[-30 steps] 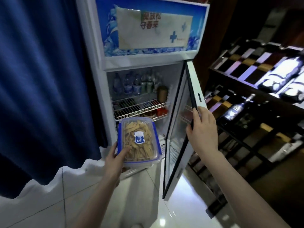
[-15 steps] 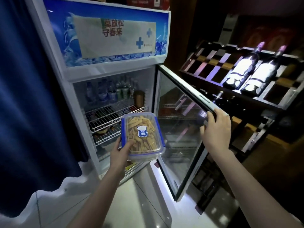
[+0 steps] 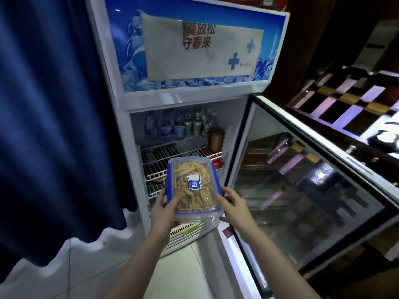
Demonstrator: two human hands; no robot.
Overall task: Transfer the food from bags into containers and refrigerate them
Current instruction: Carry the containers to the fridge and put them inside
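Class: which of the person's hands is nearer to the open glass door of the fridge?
Right. The right hand holds the container's right edge, beside the glass door but off it; the left hand grips the container's far side.

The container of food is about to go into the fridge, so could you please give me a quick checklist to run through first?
1. Fridge door swung wide open: ok.
2. Container held on both sides, left hand and right hand: ok.
3. Lid fully latched: cannot tell; the blue clips show, but not their seating.
4. Free space on the wire shelf in front: ok, the middle looks bare.
5. Bottles at the back clear of the path: ok.
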